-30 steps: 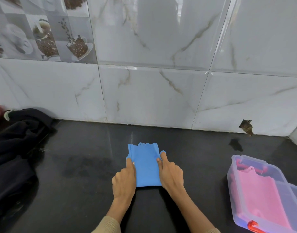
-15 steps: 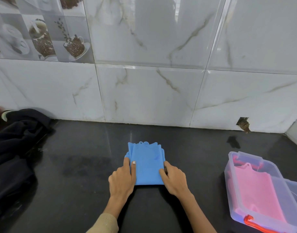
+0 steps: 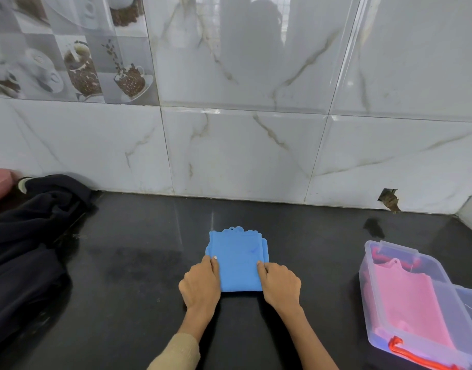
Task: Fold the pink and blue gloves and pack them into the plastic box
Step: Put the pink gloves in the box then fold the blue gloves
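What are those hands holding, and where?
The folded blue glove: left hand and right hand grip its near side edges on the counter.

I note a plain sky-blue glove [image 3: 237, 263] on a glossy black counter [image 3: 138, 263], a pink glove [image 3: 411, 297] inside a clear plastic box [image 3: 389, 340] with an orange-red latch [image 3: 406, 352], white grey-veined marble wall tiles [image 3: 243, 153], a coffee-cup-print tile [image 3: 77, 49], and a black cloth [image 3: 21, 236].

Both hands slid back along the blue glove [image 3: 237, 260] toward its near corners
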`<act>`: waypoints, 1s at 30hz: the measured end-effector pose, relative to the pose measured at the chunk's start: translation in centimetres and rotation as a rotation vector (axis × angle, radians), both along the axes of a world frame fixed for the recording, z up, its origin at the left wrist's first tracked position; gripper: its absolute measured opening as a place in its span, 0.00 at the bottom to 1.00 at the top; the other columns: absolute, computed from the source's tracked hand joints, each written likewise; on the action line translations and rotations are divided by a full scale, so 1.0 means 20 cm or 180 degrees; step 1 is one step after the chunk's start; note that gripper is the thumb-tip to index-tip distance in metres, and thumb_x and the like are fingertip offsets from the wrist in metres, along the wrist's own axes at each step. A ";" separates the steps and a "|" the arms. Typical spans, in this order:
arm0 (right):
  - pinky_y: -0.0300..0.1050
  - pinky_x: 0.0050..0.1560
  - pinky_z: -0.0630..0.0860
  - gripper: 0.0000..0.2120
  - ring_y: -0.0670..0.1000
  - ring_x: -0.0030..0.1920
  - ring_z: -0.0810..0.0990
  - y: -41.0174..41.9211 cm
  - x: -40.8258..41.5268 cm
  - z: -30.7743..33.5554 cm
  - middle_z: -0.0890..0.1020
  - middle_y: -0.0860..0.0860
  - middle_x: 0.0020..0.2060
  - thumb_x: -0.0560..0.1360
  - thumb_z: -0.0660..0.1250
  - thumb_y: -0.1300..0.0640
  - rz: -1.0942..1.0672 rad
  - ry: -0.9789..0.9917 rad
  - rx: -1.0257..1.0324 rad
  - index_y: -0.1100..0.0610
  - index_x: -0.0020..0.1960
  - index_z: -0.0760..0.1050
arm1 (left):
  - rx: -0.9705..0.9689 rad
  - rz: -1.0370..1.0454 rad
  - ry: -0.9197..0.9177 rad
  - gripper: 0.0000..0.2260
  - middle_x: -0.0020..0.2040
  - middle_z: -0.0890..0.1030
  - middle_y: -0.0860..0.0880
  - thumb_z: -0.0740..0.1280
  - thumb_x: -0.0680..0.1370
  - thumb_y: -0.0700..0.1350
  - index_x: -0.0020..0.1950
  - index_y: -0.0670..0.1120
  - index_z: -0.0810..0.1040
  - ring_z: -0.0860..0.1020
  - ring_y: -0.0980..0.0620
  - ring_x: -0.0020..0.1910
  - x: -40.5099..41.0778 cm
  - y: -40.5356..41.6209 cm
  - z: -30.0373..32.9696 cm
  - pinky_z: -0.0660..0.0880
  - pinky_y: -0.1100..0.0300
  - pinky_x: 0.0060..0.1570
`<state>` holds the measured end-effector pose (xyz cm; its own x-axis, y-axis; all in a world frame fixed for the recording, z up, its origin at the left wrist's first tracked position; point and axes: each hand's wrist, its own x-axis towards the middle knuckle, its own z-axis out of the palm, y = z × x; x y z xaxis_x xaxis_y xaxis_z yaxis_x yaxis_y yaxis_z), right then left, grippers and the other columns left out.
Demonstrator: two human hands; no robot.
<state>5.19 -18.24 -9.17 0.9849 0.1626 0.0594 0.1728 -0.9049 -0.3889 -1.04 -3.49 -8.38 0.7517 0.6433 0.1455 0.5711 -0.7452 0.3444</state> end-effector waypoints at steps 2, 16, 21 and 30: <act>0.43 0.34 0.65 0.22 0.50 0.31 0.67 0.02 0.01 0.01 0.67 0.48 0.28 0.80 0.50 0.46 -0.0121 0.0098 -0.0062 0.54 0.31 0.61 | 0.0005 0.0196 0.0121 0.17 0.39 0.75 0.52 0.52 0.82 0.55 0.42 0.48 0.73 0.75 0.53 0.35 -0.01 -0.03 0.00 0.74 0.59 0.33; 0.42 0.39 0.69 0.21 0.51 0.40 0.75 0.08 0.02 0.10 0.75 0.53 0.41 0.79 0.53 0.42 -0.0096 0.0543 0.0101 0.57 0.40 0.70 | -0.1084 0.0006 0.0242 0.24 0.58 0.76 0.42 0.52 0.81 0.58 0.60 0.39 0.71 0.76 0.43 0.56 0.06 -0.03 0.05 0.72 0.52 0.51; 0.38 0.31 0.68 0.14 0.47 0.30 0.72 -0.01 -0.03 0.13 0.75 0.49 0.32 0.77 0.57 0.51 -0.0116 0.1699 0.2448 0.56 0.36 0.69 | -0.3255 -0.0116 -0.0514 0.14 0.49 0.79 0.43 0.59 0.80 0.49 0.56 0.38 0.72 0.77 0.46 0.44 0.01 -0.03 0.07 0.73 0.56 0.41; 0.41 0.36 0.76 0.18 0.49 0.44 0.78 -0.14 -0.16 0.03 0.75 0.53 0.52 0.76 0.65 0.50 -0.0549 0.2025 0.3286 0.56 0.56 0.61 | -0.3827 -0.0072 -0.0730 0.15 0.52 0.81 0.41 0.65 0.78 0.45 0.59 0.36 0.73 0.80 0.44 0.47 -0.15 -0.08 0.02 0.77 0.55 0.41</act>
